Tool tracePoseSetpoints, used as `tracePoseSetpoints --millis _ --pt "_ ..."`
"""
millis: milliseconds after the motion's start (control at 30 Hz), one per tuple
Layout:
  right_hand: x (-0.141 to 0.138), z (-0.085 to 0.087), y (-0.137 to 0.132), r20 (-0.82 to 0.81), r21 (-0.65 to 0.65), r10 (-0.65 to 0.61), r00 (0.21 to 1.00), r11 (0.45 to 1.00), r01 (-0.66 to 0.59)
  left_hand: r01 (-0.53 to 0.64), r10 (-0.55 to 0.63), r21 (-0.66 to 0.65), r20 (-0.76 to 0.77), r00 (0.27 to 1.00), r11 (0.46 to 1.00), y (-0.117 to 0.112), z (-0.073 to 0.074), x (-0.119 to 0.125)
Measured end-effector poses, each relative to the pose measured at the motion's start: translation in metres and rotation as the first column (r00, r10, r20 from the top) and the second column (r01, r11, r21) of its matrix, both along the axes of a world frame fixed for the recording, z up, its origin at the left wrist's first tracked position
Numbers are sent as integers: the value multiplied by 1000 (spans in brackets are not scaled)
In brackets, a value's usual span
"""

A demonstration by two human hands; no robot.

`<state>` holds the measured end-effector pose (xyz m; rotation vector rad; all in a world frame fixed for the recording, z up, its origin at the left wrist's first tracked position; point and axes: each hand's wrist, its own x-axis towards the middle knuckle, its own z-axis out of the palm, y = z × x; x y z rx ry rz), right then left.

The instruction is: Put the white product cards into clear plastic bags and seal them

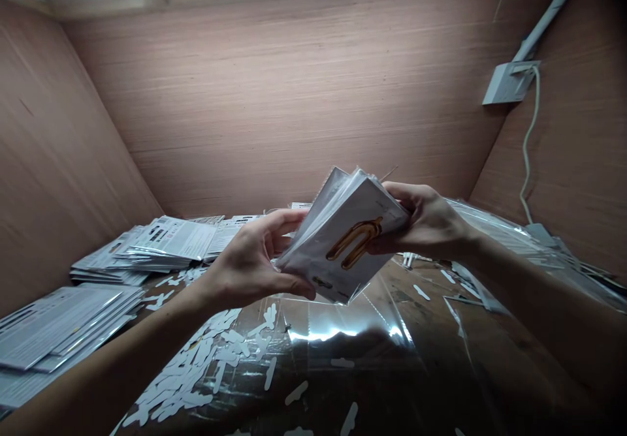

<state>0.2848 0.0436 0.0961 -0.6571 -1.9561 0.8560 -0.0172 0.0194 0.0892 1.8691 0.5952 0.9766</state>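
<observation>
Between both hands, tilted above the table, is a stack of flat packets in clear plastic sleeves. The front packet is white and shows a gold, upside-down-U shape like a balloon. My left hand grips the stack's lower left edge, thumb in front and fingers behind. My right hand holds the upper right side, with its fingers partly hidden by the packets. Below the stack, a clear plastic sleeve lies on the dark table and reflects the light.
Stacks of printed packets stand at the left, with more packets nearer. White cut-out paper tabs lie in a heap and scattered. Clear plastic sleeves are piled at the right. A white socket box with a cable hangs on the wooden wall.
</observation>
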Motion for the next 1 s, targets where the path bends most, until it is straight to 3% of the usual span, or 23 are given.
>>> tracePoseSetpoints --millis 167,400,633,833,1000 --pt "10 -10 9 -116 4 -6 993 1000 7 -15 14 91 8 1000 996 12 1 -12" --pt "16 -16 15 -103 -8 6 995 1000 -7 -8 7 92 13 1000 996 8 1 -13" --pt "6 -22 10 -113 -29 49 992 998 -53 -14 27 259 -48 998 966 2 4 -14" --pt "2 -35 19 -112 -39 9 994 999 -13 16 -10 216 -28 1000 976 2 -2 -16" --pt "-9 -50 26 -211 -60 -20 977 998 7 5 -12 158 42 999 987 12 -12 -13"
